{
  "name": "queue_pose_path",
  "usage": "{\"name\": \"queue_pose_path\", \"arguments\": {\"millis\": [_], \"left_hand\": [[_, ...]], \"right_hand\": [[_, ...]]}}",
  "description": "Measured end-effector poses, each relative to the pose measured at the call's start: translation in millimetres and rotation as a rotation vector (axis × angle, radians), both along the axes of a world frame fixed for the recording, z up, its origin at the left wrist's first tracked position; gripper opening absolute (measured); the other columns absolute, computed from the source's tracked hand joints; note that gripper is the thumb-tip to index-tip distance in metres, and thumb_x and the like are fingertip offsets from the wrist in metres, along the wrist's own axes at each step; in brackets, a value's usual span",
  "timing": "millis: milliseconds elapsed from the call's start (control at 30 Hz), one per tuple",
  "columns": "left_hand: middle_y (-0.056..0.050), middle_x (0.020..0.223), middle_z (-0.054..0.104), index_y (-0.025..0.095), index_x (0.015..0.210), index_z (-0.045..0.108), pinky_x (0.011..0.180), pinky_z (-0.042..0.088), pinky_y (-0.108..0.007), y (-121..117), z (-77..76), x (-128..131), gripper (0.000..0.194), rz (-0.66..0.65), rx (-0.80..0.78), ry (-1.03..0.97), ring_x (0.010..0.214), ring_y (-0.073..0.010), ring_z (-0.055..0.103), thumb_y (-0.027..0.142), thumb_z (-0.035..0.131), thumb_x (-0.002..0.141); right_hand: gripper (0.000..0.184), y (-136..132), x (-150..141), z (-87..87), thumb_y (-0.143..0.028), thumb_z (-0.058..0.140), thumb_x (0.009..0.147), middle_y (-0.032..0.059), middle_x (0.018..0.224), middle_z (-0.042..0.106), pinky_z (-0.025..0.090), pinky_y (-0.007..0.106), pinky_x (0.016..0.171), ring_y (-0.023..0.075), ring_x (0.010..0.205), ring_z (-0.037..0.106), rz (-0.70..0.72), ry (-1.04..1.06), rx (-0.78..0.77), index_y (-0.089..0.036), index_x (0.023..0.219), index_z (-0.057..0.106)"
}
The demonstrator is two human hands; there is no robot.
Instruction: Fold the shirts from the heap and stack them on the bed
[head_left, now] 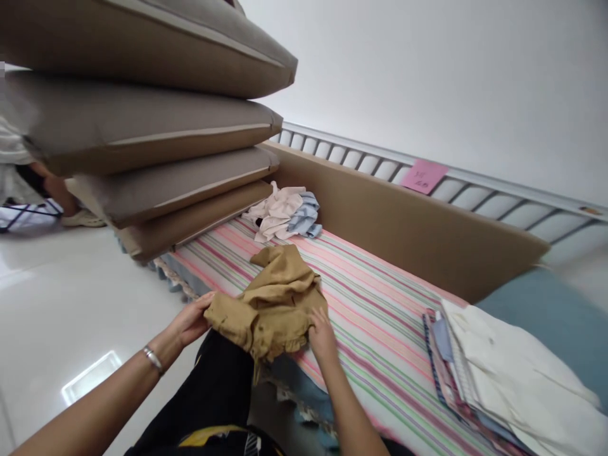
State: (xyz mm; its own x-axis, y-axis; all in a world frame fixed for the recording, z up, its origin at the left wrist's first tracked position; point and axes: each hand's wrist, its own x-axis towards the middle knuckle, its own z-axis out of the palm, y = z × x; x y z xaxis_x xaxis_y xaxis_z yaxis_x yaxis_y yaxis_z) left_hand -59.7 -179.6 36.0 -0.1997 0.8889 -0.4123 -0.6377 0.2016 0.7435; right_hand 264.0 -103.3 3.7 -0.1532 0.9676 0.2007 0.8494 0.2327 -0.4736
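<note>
A crumpled mustard-brown garment (280,291) with a ruffled lower edge lies bunched at the near side of a striped sheet (375,304). Its left end is gripped by my left hand (194,318), with the thumb along the cloth and the fingers partly beneath it. At its right edge, my right hand (323,332) pinches the fabric, the fingertips resting on top. A silver bracelet (152,360) circles my left wrist. Behind the garment sits a loose heap of pale pink and light blue clothes (285,212).
Several thick grey-brown cushions (185,120) are stacked at the left. A stack of folded clothes, white on top (522,373), lies at the right. A brown board (389,215) stands along the metal railing, which bears a pink note (424,175). Part of another person (66,190) shows far left.
</note>
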Motion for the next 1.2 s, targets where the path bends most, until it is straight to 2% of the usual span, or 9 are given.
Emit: {"name": "queue_pose_path", "arguments": {"millis": [167, 267, 400, 500, 600, 800, 1000, 1133, 1200], "left_hand": [[-0.003, 0.066, 0.061, 0.013, 0.075, 0.056, 0.057, 0.046, -0.028, 8, -35.7, -23, 0.008, 0.15, -0.186, 0.14, 0.058, -0.0156, 0.058, 0.012, 0.06, 0.068], [-0.004, 0.075, 0.063, 0.014, 0.081, 0.057, 0.062, 0.045, -0.027, 9, -37.8, -20, 0.018, 0.245, -0.191, 0.269, 0.068, -0.0164, 0.059, 0.014, 0.064, 0.065], [-0.004, 0.096, 0.065, 0.018, 0.089, 0.061, 0.083, 0.044, -0.029, 7, 2.9, -5, 0.022, 0.26, 0.041, 0.517, 0.096, -0.0196, 0.057, 0.028, 0.065, 0.069], [-0.006, 0.101, 0.065, 0.019, 0.094, 0.062, 0.093, 0.041, -0.036, -9, 43.4, 20, 0.027, -0.061, 0.356, 0.891, 0.1, -0.022, 0.056, 0.04, 0.055, 0.079], [-0.008, 0.118, 0.06, 0.022, 0.113, 0.058, 0.099, 0.038, -0.039, -35, 57.0, 58, 0.039, -0.372, 0.547, 1.169, 0.11, -0.023, 0.053, 0.042, 0.056, 0.08], [-0.009, 0.151, 0.023, 0.03, 0.143, 0.023, 0.109, 0.02, -0.056, -67, -4.5, 97, 0.094, -0.6, 0.609, 1.606, 0.137, -0.0318, 0.021, 0.034, 0.073, 0.064], [-0.011, 0.148, 0.03, 0.025, 0.139, 0.032, 0.108, 0.027, -0.052, -63, -57.5, 40, 0.065, -0.255, 0.514, 1.76, 0.136, -0.0286, 0.025, 0.021, 0.056, 0.078], [-0.015, 0.136, 0.044, 0.018, 0.131, 0.039, 0.1, 0.039, -0.048, -75, -65.7, 5, 0.047, 0.008, 0.362, 1.651, 0.125, -0.0272, 0.043, 0.029, 0.048, 0.086], [-0.013, 0.127, 0.051, 0.019, 0.125, 0.043, 0.1, 0.038, -0.046, -88, -59.1, 3, 0.038, 0.009, 0.382, 1.644, 0.119, -0.0255, 0.047, 0.029, 0.044, 0.088]], "right_hand": [[0.039, -20, 8, 24.6, -0.031, 0.036, 0.077, 0.0084, 0.094, 0.07, 0.047, 0.031, 0.082, 0.0207, 0.089, 0.061, -0.069, 0.427, -0.063, -0.014, 0.095, 0.067], [0.042, -42, 20, 37.3, -0.039, 0.039, 0.076, 0.0075, 0.091, 0.07, 0.047, 0.028, 0.077, 0.0204, 0.084, 0.061, -0.151, 0.558, -0.108, -0.014, 0.095, 0.067], [0.04, -62, 29, 48.7, -0.039, 0.044, 0.073, 0.0067, 0.088, 0.07, 0.047, 0.027, 0.072, 0.021, 0.083, 0.061, -0.22, 0.663, -0.118, -0.014, 0.093, 0.067], [0.036, -71, 22, 58.0, -0.04, 0.049, 0.071, 0.0046, 0.084, 0.07, 0.047, 0.028, 0.069, 0.0211, 0.081, 0.061, -0.274, 0.769, -0.109, -0.016, 0.091, 0.067], [0.036, -80, 5, 74.0, -0.039, 0.055, 0.068, 0.0018, 0.08, 0.07, 0.047, 0.028, 0.064, 0.0196, 0.075, 0.061, -0.35, 0.991, -0.126, -0.017, 0.094, 0.066], [0.045, -92, -11, 119.2, -0.031, 0.057, 0.066, -0.0016, 0.079, 0.069, 0.05, 0.03, 0.068, 0.0174, 0.072, 0.063, -0.34, 1.345, -0.101, -0.021, 0.11, 0.059], [0.04, -98, 16, 110.1, -0.034, 0.057, 0.069, 0.0009, 0.09, 0.07, 0.047, 0.027, 0.076, 0.0176, 0.085, 0.06, -0.405, 1.115, 0.047, -0.019, 0.105, 0.064], [0.044, -103, 27, 93.4, -0.036, 0.057, 0.069, 0.0007, 0.092, 0.069, 0.048, 0.03, 0.078, 0.018, 0.086, 0.062, -0.483, 1.199, 0.038, -0.02, 0.11, 0.061], [0.043, -105, 27, 91.2, -0.035, 0.058, 0.068, 0.0004, 0.09, 0.069, 0.049, 0.03, 0.076, 0.0175, 0.083, 0.063, -0.481, 1.243, 0.011, -0.021, 0.109, 0.061]]}}
